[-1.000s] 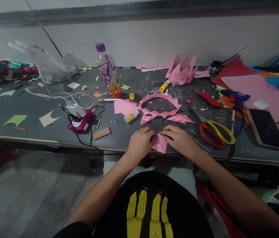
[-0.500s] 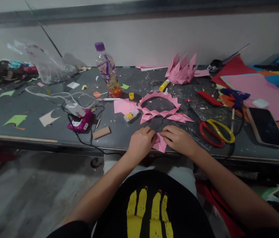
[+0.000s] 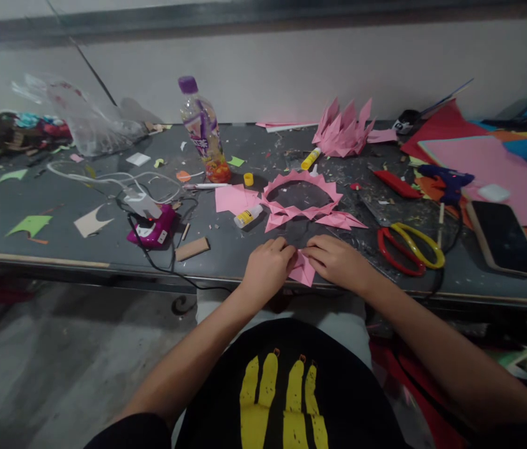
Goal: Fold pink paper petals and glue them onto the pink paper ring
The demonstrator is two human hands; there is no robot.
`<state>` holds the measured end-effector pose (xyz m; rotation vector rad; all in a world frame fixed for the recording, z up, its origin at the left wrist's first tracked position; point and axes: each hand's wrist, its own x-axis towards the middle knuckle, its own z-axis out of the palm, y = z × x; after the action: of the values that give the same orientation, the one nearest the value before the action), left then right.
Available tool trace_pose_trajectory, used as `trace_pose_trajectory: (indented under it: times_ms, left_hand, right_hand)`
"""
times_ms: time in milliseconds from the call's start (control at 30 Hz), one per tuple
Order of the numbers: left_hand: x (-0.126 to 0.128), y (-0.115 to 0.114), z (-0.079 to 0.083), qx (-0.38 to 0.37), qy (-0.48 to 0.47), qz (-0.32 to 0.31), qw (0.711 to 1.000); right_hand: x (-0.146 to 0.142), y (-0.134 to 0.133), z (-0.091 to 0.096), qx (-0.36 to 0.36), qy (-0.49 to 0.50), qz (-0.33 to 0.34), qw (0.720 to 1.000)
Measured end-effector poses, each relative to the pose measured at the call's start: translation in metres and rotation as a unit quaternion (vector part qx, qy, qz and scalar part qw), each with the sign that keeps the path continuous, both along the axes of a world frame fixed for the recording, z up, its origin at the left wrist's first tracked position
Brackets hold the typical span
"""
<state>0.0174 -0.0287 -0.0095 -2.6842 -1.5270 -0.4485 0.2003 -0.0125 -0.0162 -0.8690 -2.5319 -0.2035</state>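
Note:
A small folded piece of pink paper [image 3: 302,270] lies at the table's front edge between my two hands. My left hand [image 3: 270,265] pinches its left side, fingers curled together. From the other side my right hand [image 3: 335,260] grips the paper's right part with bent fingers. My fingers cover the upper part of the fold. Just beyond them sits a zigzag ring of folded pink paper [image 3: 323,183], with a pointed folded pink piece [image 3: 342,220] at its right. A small glue bottle [image 3: 248,216] lies beside a flat pink sheet [image 3: 235,198].
Scissors [image 3: 410,249] with red and yellow handles, a phone [image 3: 506,237] and a blue glue gun [image 3: 448,179] lie to the right. A pink paper flower [image 3: 343,132] and a drink bottle [image 3: 206,134] stand behind. At left, a purple power socket [image 3: 153,227] trails cables.
Both hands keep hold of the folded pink paper in nearly the same place. The whole view has shifted very slightly; nothing else on the table has moved.

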Motion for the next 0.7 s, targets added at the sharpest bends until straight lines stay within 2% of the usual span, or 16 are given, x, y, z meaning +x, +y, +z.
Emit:
trace_pose_trajectory:
  times_ms: [267,533,700]
  left_hand:
    - [0.0003,0.0003,-0.0022,0.008,-0.004,0.008,1.000]
    - [0.0004,0.0003,-0.0021,0.001,-0.012,0.011,1.000]
    - [0.0006,-0.0002,-0.0009,-0.001,-0.005,0.006,1.000]
  right_hand:
    - [0.0020,0.0029,0.0008,0.008,-0.021,0.021,1.000]
    - [0.0032,0.0038,-0.0001,-0.017,0.036,0.023,0.999]
    - [0.0039,0.0033,0.0008,-0.024,0.034,0.036,0.998]
